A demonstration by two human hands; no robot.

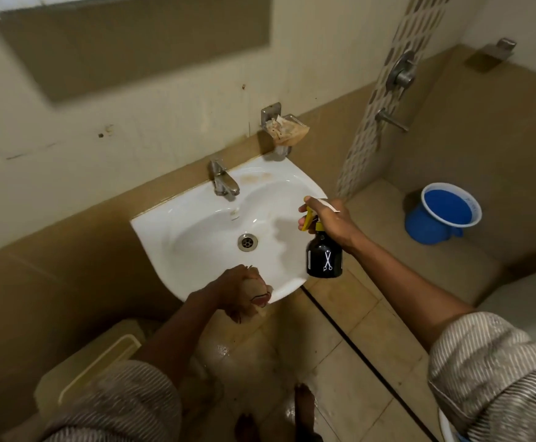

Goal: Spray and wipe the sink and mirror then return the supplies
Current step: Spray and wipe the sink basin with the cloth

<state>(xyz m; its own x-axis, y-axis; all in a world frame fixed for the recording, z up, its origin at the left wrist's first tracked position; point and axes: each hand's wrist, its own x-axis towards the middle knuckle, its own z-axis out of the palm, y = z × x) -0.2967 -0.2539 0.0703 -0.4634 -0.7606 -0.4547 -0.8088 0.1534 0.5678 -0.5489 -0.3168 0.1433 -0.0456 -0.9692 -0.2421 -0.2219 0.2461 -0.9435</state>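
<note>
A white wall sink (pixel 196 224) with a steel tap (pixel 223 180) and a drain (pixel 247 242) fills the middle of the view. My right hand (pixel 332 220) grips a black spray bottle (pixel 324 255) with a yellow trigger, held over the sink's right rim, nozzle pointing left toward the basin. My left hand (pixel 238 290) is closed on a bunched beige cloth (pixel 258 296) at the sink's front rim. The mirror (pixel 126 43) hangs on the wall at the upper left, its lower part in view.
A metal soap holder (pixel 284 129) with crumpled wrappers is fixed to the wall right of the tap. A blue bucket (pixel 445 212) stands on the floor at right below the shower valve (pixel 402 73). A beige bin (pixel 94 365) sits under the sink's left. The floor tiles look wet.
</note>
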